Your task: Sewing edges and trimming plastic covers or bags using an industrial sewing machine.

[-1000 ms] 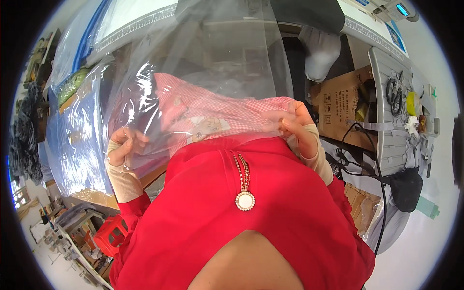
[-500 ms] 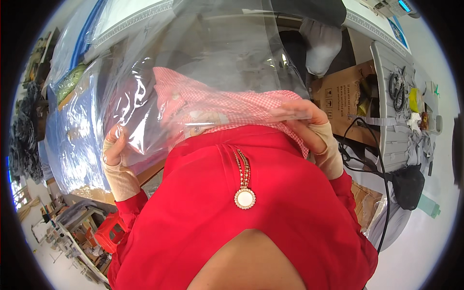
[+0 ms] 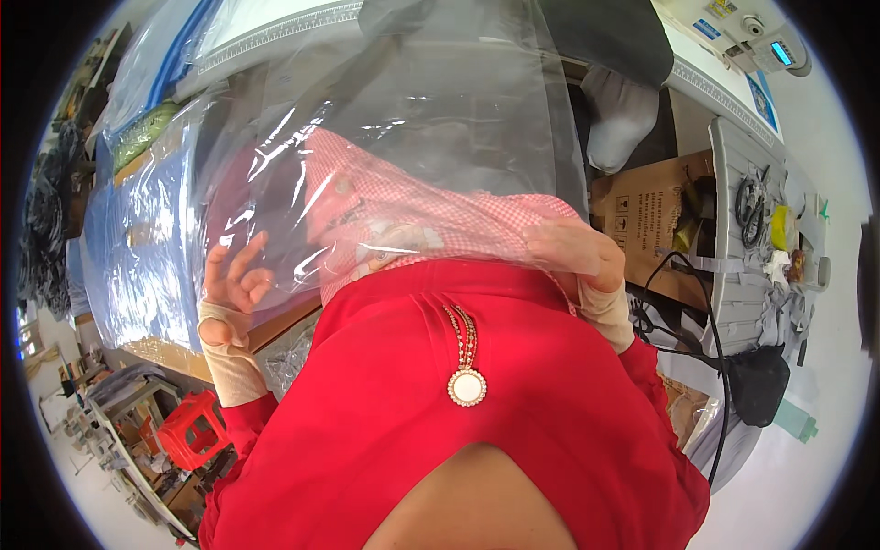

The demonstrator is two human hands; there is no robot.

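A pink checked garment [image 3: 431, 215] lies folded inside a large clear plastic bag [image 3: 412, 101] in front of my chest. My right hand [image 3: 573, 252] grips the garment and the bag's edge at the right. At the bag's lower left edge my left hand [image 3: 234, 280] pinches the plastic between thumb and forefinger, its other fingers spread. Both wrists wear beige sleeves under red cuffs. A round pendant [image 3: 467, 386] hangs on my red top.
A table with blue-tinted bagged stacks [image 3: 137, 247] runs along the left. A brown cardboard box [image 3: 655, 215] and a grey shelf of tools [image 3: 761, 220] stand at the right, with black cables [image 3: 706, 339] hanging. A red stool [image 3: 188, 431] stands at lower left.
The garment has slid deeper into the bag and the bag has risen. My left hand has loosened from a full grasp to a finger pinch.
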